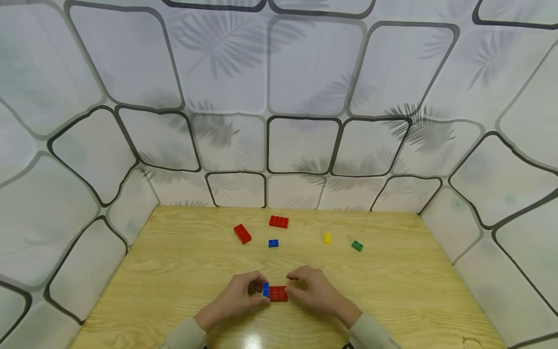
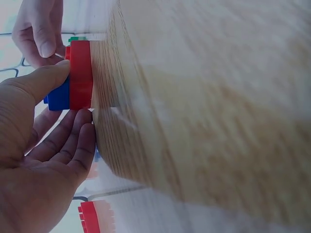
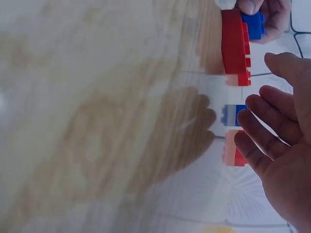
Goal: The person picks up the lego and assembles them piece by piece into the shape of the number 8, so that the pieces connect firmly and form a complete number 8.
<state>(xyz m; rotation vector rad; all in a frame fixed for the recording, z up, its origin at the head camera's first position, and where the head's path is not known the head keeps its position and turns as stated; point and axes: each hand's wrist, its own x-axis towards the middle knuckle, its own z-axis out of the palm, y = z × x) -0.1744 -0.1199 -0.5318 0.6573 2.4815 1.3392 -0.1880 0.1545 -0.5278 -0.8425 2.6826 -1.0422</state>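
Observation:
A red brick (image 1: 278, 293) with studs on top lies on the table near its front edge. Across its left end sits a smaller blue brick (image 1: 266, 290), raised above the red one in the left wrist view. My left hand (image 1: 244, 291) pinches these two bricks at that end, its thumb on the near side and fingers on the far side. My right hand (image 1: 316, 291) is by the other end of the red brick, and the right wrist view shows its fingers (image 3: 265, 136) spread loosely with nothing held.
Farther back on the wooden table (image 1: 183, 261) lie two more red bricks (image 1: 242, 233), a small blue brick (image 1: 273, 243), a small yellow brick (image 1: 327, 238) and a small green brick (image 1: 357, 245). Patterned walls (image 1: 301, 145) enclose the back and sides.

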